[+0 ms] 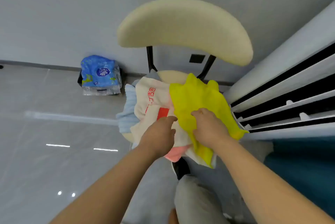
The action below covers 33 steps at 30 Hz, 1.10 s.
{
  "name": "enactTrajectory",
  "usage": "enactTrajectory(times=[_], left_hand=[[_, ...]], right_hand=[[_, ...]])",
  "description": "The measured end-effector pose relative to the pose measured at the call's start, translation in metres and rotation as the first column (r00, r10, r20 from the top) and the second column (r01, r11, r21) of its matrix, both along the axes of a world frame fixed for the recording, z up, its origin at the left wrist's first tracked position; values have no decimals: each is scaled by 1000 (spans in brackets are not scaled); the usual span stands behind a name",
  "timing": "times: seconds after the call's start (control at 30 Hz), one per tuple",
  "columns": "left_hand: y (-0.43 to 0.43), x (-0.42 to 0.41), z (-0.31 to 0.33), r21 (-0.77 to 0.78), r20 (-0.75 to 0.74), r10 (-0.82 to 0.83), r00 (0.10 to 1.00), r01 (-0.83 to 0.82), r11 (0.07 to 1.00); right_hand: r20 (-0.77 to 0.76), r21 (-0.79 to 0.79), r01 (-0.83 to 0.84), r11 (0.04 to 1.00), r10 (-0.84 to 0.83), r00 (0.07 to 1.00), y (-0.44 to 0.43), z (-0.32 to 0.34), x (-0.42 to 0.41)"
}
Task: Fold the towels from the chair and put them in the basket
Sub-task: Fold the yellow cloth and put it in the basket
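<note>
Towels heaped on chair [184,28] seat; basket not in view. My right hand [210,127] bunches yellow towel [197,97], fingers curled into it. My left hand [159,133] lies on white towel [145,97] with red print; grip unclear.

Risk: lifting yellow drags white along, tips light blue towel [127,111] and pink towel [175,155] off seat edge; both overhang.

Slatted unit [290,97] close on right, could snag cloth. Blue packet [98,75] by wall, well apart.

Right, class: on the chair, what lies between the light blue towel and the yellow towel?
A white towel with red print, as the head view shows.
</note>
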<state>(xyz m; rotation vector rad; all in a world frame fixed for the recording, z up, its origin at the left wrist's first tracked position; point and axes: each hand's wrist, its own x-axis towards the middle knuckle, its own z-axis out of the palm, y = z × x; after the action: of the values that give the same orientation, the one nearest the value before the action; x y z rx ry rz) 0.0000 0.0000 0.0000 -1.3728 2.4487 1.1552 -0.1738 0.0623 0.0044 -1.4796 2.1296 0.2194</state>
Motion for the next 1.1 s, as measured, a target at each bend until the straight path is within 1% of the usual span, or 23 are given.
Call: enactTrajectory(times=[0.07,0.17,0.27,0.37,0.5,0.6,0.63,0.67,0.73,0.8,0.9,0.97,1.1], left_hand=[[6,-3,-27,-11,-14,30,999,-30,999],[15,-5,-61,-33,-32,54,998,-55,998],[26,-3,-85,-92,-51,61,997,-65,994],[36,2,-104,-155,-92,97,991,-110,982],[60,11,-106,-248,-161,146,976,-183,951],[87,17,-100,-323,-198,197,960,-254,912],[98,19,-96,-337,-219,222,950,-287,897],[109,21,-89,-329,-238,255,937,-325,887],[131,23,-71,-294,-269,317,910,-391,872],[144,25,-46,-310,-274,306,912,-385,870],[153,25,-7,-374,-298,267,916,-370,851],[159,28,14,-385,-335,275,901,-398,833],[174,34,42,-396,-368,266,891,-409,822]], right_hand=[[-59,10,-73,997,73,996,8,-21,3],[-179,-52,-148,988,137,974,31,-57,9],[-316,-246,-183,952,100,943,47,-92,11],[-373,-412,-219,884,55,926,56,-118,8],[-406,-529,-291,797,64,912,60,-123,-4],[-440,-559,-321,765,55,896,64,-106,-10],[-434,-558,-309,770,46,900,65,-98,-11],[-405,-562,-270,782,24,914,66,-89,-12],[-276,-610,-143,779,-39,960,72,-64,-16],[-145,-677,-23,735,-103,984,74,-36,-18],[-6,-729,102,677,-155,988,71,8,-21],[91,-759,164,630,-146,985,67,35,-23],[292,-815,275,511,-49,955,67,83,-18]])
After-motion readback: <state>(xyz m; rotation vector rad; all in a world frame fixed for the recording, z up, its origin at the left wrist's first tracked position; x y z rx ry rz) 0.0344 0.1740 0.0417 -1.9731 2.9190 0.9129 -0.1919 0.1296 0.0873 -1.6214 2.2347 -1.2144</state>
